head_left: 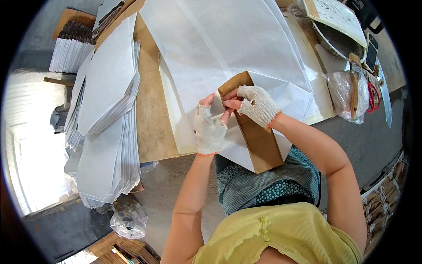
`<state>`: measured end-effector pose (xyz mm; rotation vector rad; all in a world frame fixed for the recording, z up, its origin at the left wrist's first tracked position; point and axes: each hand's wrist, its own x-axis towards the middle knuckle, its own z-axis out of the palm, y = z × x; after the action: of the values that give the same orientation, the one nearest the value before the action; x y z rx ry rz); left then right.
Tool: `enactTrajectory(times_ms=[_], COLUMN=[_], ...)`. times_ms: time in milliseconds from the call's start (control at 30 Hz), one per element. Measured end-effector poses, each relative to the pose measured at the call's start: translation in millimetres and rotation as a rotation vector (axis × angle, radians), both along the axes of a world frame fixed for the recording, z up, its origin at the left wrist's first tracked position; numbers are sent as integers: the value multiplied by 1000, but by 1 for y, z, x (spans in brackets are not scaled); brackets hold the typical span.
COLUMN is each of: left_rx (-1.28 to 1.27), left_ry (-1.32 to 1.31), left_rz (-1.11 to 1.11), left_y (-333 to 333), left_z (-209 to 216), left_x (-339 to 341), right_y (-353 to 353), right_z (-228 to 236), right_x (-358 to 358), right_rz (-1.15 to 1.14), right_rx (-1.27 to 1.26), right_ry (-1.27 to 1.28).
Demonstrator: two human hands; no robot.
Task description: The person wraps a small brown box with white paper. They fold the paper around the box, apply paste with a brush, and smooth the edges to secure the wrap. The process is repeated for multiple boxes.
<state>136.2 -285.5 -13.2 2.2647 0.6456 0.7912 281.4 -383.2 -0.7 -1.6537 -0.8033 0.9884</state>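
Two gloved hands: left (209,132) and right (258,105). One brown board (257,132). One brush (354,90). One pair of red scissors (372,96). One phone (372,53). Two clear bags (343,88) (129,218). The stacked white sheets (107,110) are too many to count.

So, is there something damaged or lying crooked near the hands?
Yes. The white knit glove on the right hand has a small hole on its back. The stack of white paper sheets on the person's left is fanned out unevenly, its edges sliding past the board. The brown paper bag held by both hands looks intact.
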Motion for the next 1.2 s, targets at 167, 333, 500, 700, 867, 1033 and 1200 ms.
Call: enactTrajectory(times_ms=[167,333,500,700,867,1033,1200], left_rx=[-2,1,-3,-581,-1245,-760,-401], left_ry=[-47,20,-25,264,81,268,511], left_rz=[-48,-43,-40,-42,-208,-183,-118], left_y=[8,10,10,16,73,56,48], left_z=[-7,-4,-9,32,10,19,34], left_x=[-1,-2,-2,-3,-7,25,40], right_y=[0,-2,-1,-1,-4,-26,-29], right_z=[-7,-3,0,-8,4,18,30], right_x=[-1,0,0,-7,-18,-15,28], right_rz=[-21,-13,-13,-52,-68,9,-263], right_rx=[78,34,12,83,109,170,178], right_ry=[41,14,-27,-256,-575,-894,-1123])
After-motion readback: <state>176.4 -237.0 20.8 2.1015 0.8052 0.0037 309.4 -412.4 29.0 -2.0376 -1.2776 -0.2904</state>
